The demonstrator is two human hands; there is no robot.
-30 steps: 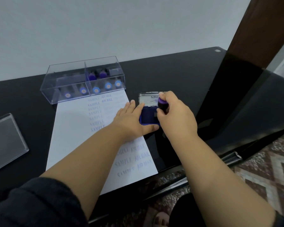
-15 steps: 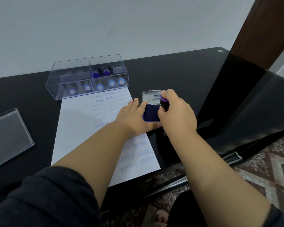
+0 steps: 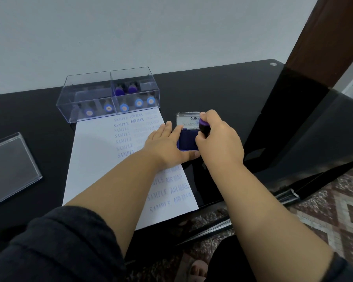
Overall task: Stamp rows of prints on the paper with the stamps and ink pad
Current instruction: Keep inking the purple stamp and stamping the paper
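Note:
A white paper (image 3: 98,155) lies on the black table, printed with rows of blue "SAMPLE" and "AIR MAIL" stamps. To its right sits an open blue ink pad (image 3: 186,142) with its lid (image 3: 186,120) tipped back. My right hand (image 3: 218,143) grips a stamp with a purple top (image 3: 203,124) and holds it down on the pad. My left hand (image 3: 167,145) lies flat with straight fingers against the pad's left side, thumb along its near edge. A clear plastic box (image 3: 108,94) at the paper's far end holds several more stamps.
A clear plastic lid (image 3: 10,167) lies at the left on the black table (image 3: 212,88). The table's edge runs close on the right, with patterned floor (image 3: 324,210) beyond. A dark wooden post (image 3: 324,37) stands at the far right, and a wall is behind the table.
Both hands stay at the ink pad with the stamp pressed on it. Only the camera view has shifted slightly.

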